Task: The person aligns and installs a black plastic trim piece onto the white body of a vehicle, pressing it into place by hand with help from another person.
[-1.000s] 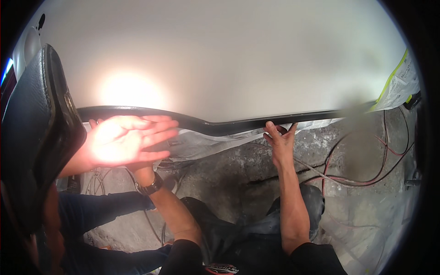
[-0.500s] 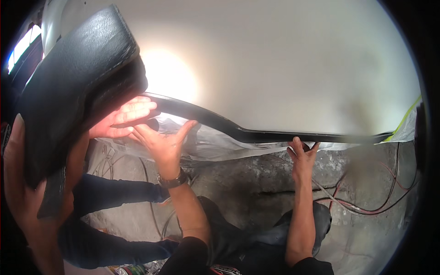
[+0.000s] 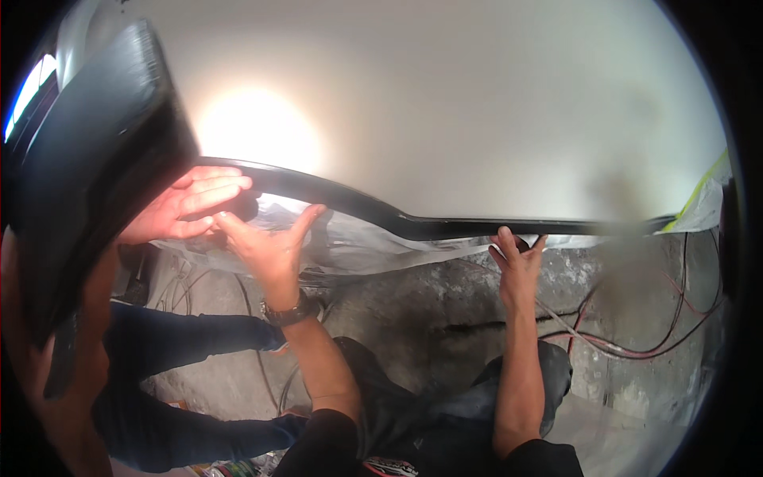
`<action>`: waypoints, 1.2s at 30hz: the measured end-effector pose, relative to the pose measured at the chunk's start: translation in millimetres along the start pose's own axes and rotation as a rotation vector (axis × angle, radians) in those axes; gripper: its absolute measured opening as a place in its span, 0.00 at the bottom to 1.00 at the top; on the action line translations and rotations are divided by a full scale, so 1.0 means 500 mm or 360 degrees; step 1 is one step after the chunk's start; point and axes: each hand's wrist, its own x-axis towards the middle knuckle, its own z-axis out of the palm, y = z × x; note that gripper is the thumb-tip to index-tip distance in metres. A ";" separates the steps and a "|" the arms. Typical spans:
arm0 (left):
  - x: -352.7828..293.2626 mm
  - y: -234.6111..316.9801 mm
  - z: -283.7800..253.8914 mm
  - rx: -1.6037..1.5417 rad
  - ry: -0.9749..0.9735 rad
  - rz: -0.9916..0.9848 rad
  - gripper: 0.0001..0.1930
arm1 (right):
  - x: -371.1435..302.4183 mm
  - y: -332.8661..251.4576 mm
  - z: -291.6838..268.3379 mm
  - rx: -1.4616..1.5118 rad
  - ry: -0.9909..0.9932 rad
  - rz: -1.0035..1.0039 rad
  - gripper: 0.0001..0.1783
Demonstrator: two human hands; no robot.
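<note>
A long black trim strip point(image 3: 445, 226) runs along the lower edge of a white car body panel point(image 3: 445, 103). My left hand point(image 3: 266, 246), with a dark wristwatch on it, is spread open palm-up just under the strip, touching the clear plastic sheet point(image 3: 358, 250) that hangs below it. My right hand point(image 3: 517, 262) reaches up further right, its fingertips hooked on the strip's lower edge. Another person's hand point(image 3: 187, 208) rests on the strip right beside my left hand.
A large black curved part point(image 3: 87, 199) fills the left side. The other person's legs in blue jeans point(image 3: 183, 342) lie at the lower left. Red and black cables point(image 3: 636, 334) trail over the rough concrete floor point(image 3: 445, 302). Yellow tape and masking sheet point(image 3: 703, 199) hang at the right.
My left hand has risen from below the strip to just under it, next to the other person's hand, which now lies on the strip. My right hand keeps its place on the strip's edge.
</note>
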 end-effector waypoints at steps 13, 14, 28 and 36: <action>-0.001 -0.023 0.007 0.0160 -0.0006 0.0062 0.72 | 0.009 0.016 -0.004 0.0006 0.0002 0.0007 0.73; -0.001 -0.027 0.007 0.0150 0.0023 0.0093 0.72 | 0.008 0.014 -0.002 -0.0005 -0.0012 0.0002 0.73; 0.004 -0.002 -0.004 0.0131 0.0020 0.0192 0.69 | 0.000 0.005 0.007 -0.0027 0.0043 0.0022 0.72; 0.010 -0.005 0.008 -0.0143 0.0097 0.0380 0.69 | 0.019 0.027 -0.018 -0.0004 -0.0007 0.0011 0.75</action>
